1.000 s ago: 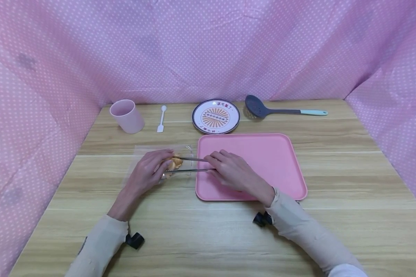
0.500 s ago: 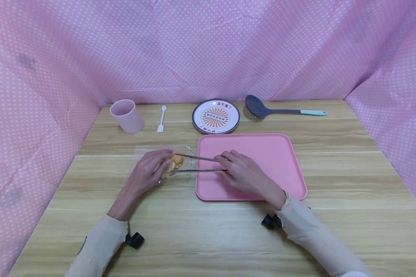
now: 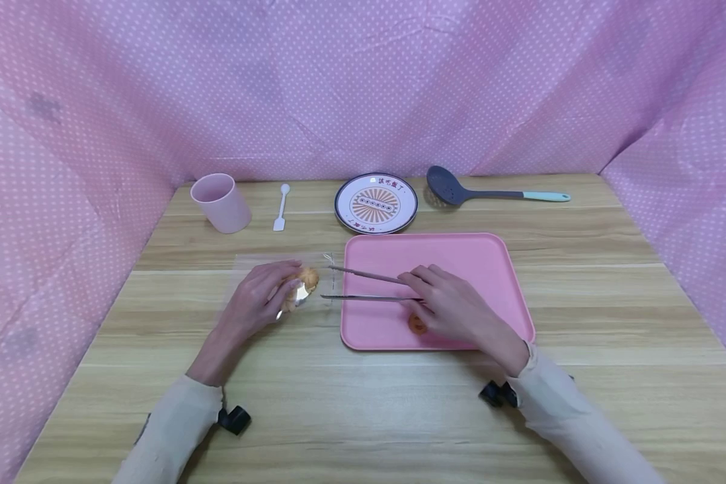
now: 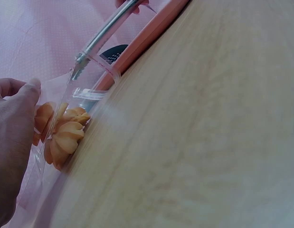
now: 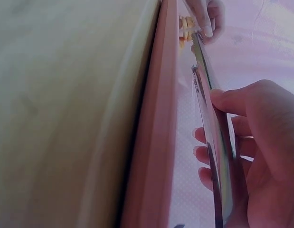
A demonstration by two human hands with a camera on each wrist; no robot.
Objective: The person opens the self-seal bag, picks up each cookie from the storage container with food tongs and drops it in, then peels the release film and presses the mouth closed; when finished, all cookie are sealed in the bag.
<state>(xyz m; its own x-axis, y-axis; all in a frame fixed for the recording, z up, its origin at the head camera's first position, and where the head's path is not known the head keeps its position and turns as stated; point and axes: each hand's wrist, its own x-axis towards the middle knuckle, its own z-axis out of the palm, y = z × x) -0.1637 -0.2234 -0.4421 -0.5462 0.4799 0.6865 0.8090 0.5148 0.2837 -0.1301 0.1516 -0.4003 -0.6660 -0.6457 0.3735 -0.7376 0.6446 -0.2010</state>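
Clearly, a pale wood-grain tabletop (image 3: 363, 410) is spread across the foreground, and two beige sleeves (image 3: 178, 420), each fitted with a small black device (image 3: 236, 420), are stretched over it. A rectangular pink tray (image 3: 466, 252) with a low raised rim is set right of centre; on it, near its close edge, a small round brown biscuit (image 3: 418, 325) is seen, just beside the right hand (image 3: 444, 296), by which the tray's middle is blocked from sight. In that hand a pair of long silver metal tongs (image 3: 369, 297) is gripped, its two arms spread and its tips held at the right end of a clear plastic bag (image 3: 325, 284); whether they are inside it cannot be told. The bag is placed just left of the tray, and golden, fluted, flower-shaped cookies (image 4: 66, 137) are contained in it. Its film is pinched by the left hand (image 3: 257, 292), by which some cookies are partly covered. Farther back, a round white plate (image 3: 376, 204) with a dark rim, a pink cup (image 3: 225, 205), a small white spatula-ended spoon (image 3: 281, 208) and a dark grey skimmer (image 3: 490, 194) with a mint handle are lined up. Behind everything, pink polka-dot fabric (image 3: 363, 87) is hung.
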